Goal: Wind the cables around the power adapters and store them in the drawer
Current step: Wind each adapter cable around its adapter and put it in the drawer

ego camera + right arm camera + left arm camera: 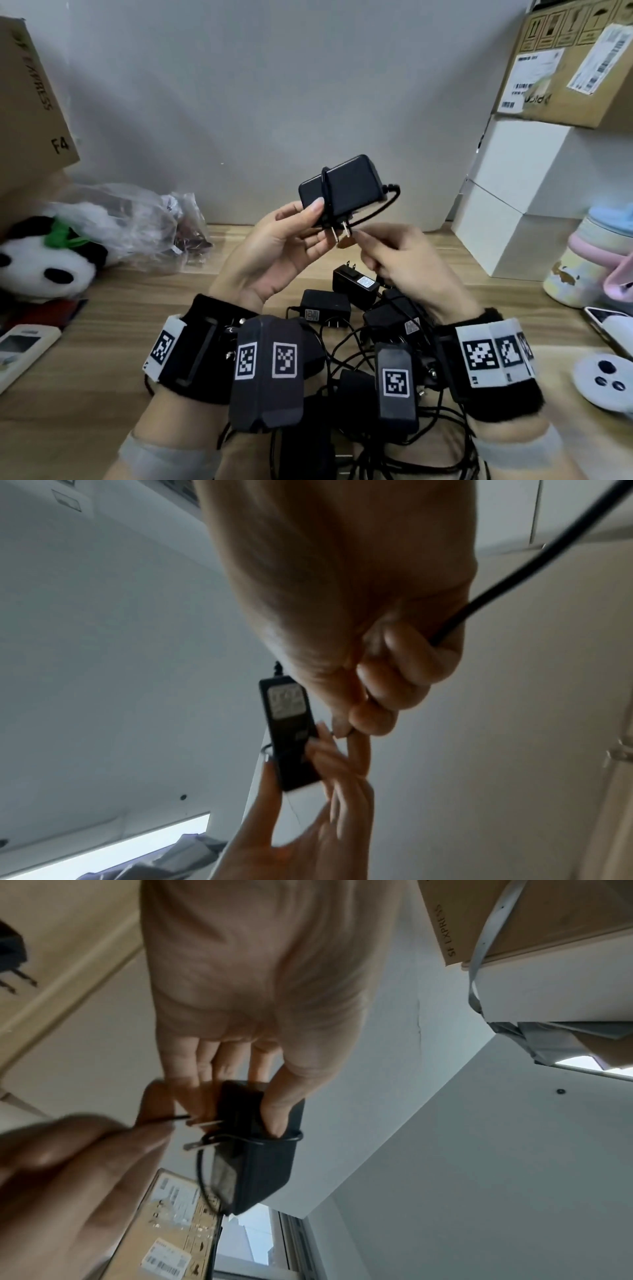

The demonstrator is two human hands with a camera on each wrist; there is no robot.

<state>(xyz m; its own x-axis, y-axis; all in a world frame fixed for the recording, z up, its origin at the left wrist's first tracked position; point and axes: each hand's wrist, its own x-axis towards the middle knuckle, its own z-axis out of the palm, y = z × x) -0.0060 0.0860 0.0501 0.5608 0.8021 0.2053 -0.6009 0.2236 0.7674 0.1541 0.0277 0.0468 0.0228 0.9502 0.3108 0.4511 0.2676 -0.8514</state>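
Held aloft above the pile of adapters (356, 308) on the wooden desk (144, 308): one black power adapter (342, 190), long axis tilted up and away to the right, prongs (340, 231) pointing down toward the pile. Pinched at its lower left end by the left hand (274, 253), thumb (313, 209) pressed on the top face just beside a turn of cable (325, 192) already looped across the short way; in the left wrist view, thumb (277, 1110) on one face and fingers (192, 1085) behind the other. Right hand (407, 263) just right of the prongs, below the adapter's body, fingers curled and gripping the free cable (496, 588), which swings out in a loose arc from the adapter's far right end back to those fingertips. Judged as mid-wind: next turn probably up and over the body, crossing its long axis beside the existing loop, right hand nearer to the slack and best placed to carry it. Risk: snagging on the prongs, or the loop slipping off under the thumb. No drawer in view. Plush panda (44, 260) and plastic bag (144, 222) well left of the pile.
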